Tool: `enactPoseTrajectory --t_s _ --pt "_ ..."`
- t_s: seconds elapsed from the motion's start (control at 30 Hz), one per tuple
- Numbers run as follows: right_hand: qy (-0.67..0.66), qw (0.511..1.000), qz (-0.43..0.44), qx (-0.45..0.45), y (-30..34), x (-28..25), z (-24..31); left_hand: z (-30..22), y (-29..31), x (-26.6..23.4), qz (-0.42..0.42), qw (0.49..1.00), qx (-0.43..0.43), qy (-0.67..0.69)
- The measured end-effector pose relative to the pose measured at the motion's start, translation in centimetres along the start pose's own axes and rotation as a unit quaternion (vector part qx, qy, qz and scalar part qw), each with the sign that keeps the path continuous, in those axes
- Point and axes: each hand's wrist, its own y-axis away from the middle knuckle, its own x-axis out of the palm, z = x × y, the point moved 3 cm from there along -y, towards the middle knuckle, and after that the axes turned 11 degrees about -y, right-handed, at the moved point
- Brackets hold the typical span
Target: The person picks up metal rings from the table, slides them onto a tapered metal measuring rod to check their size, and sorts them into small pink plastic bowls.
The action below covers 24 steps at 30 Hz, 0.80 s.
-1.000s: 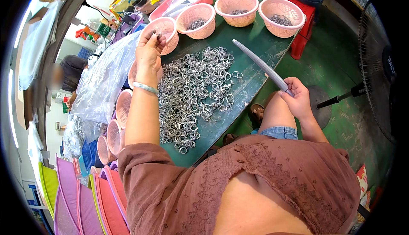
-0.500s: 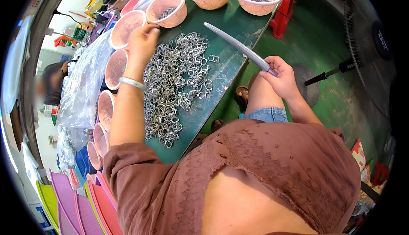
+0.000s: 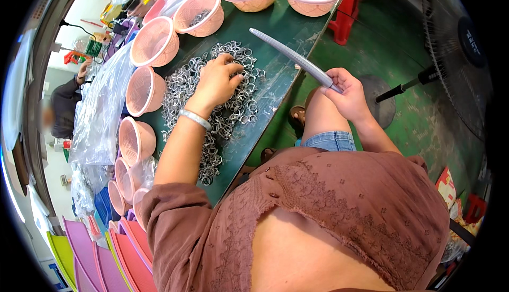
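Observation:
A grey tapered ring mandrel (image 3: 290, 54) with graduated rings along it is gripped at its thick end by my right hand (image 3: 345, 95), thumb against fingers. Its thin tip points up and left over the green table (image 3: 273, 88). On that table spreads a heap of silver-coloured rings (image 3: 177, 91). My left hand (image 3: 216, 81), a pale bangle (image 3: 195, 118) at its wrist, lies over the upper part of the heap. Its fingers are apart, with the fingertips among the rings; no held ring can be made out.
Pink plastic baskets (image 3: 158, 91) line the table's left and far edges, several with rings inside. Clear plastic sheeting (image 3: 101, 106) lies beyond them. To the right stand a red stool (image 3: 344, 14) and a black fan (image 3: 458, 53). Another person (image 3: 66, 106) sits at far left.
My left hand has moved from the rim of a basket down and right onto the ring heap. The right hand and mandrel have hardly moved; the view has shifted slightly.

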Motion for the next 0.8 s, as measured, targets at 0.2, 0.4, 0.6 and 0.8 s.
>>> enactPoseTrajectory --t_s 0.2,0.4,0.6,0.8 --pt "-0.001 1.0 0.003 0.002 -0.1 0.3 0.2 -0.9 1.9 0.4 0.021 0.997 0.068 -0.014" --pt "-0.011 1.0 0.009 0.004 -0.4 0.7 -0.2 0.7 -0.5 0.6 -0.15 0.987 -0.016 0.052" --pt "0.022 1.0 0.003 0.016 -0.5 0.4 -0.4 -0.2 -2.3 2.1 -0.012 0.999 -0.04 -0.002" --pt "0.018 1.0 -0.004 0.014 -0.7 0.2 -0.7 -2.5 -0.9 1.7 0.007 1.0 0.024 0.015"
